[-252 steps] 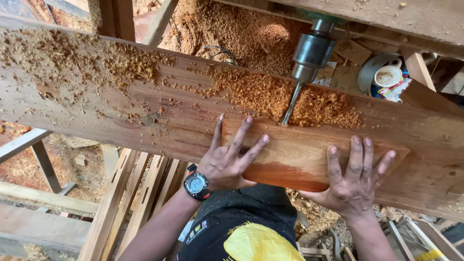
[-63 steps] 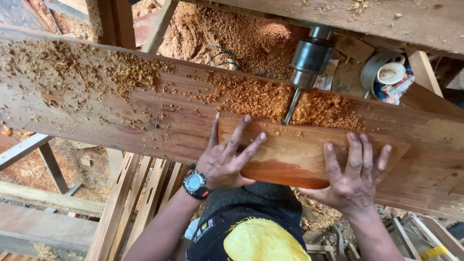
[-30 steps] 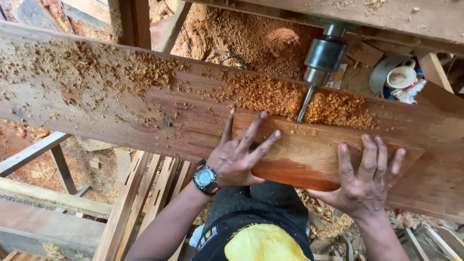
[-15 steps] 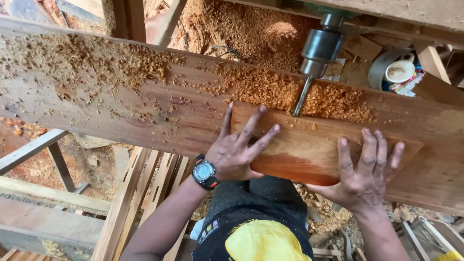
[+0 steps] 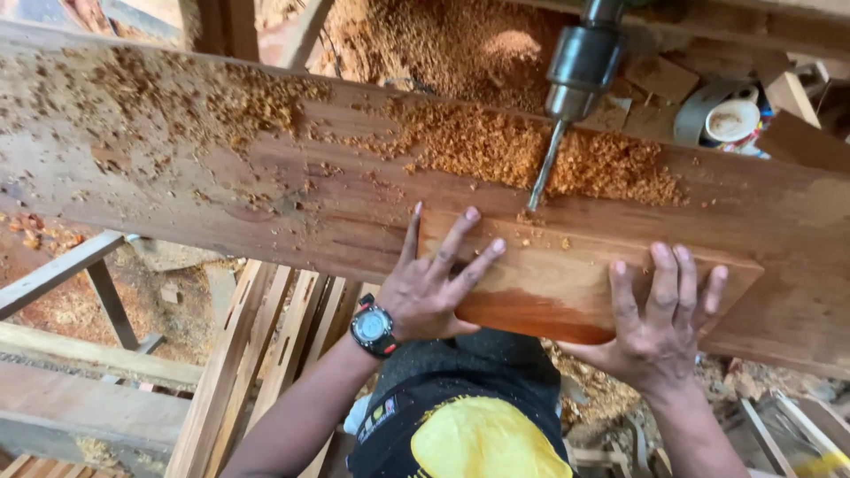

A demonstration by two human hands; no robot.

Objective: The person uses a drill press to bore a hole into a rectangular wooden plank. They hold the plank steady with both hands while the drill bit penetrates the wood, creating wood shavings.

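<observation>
Under the drill bit (image 5: 542, 177), your small reddish-brown board (image 5: 567, 274) lies flat on the wide bench plank (image 5: 266, 204), its far edge right at the tip of the bit. Your left hand (image 5: 434, 288) presses on the board's left end with fingers spread wide and flat; your right hand (image 5: 660, 332) presses on the right end, fingers apart too, the thumb tucked at the near edge. Neither hand grips anything: both are laid open, palms down.

Keep that spread, because it looks like the best way to stop the board from twisting as the bit bites. Hold your left fingertips (image 5: 469, 215) back from the bit; the longest one sits near it, and that seems the main risk. Push the board evenly with both palms, so that the far edge stays square to the bit rather than swinging. Heaped orange shavings (image 5: 611, 173) lie just beyond the edge and may hide the cut, so feed slowly. Mind the wristwatch (image 5: 372, 326) strap, though it sits well apart from the chuck (image 5: 580, 62).
</observation>
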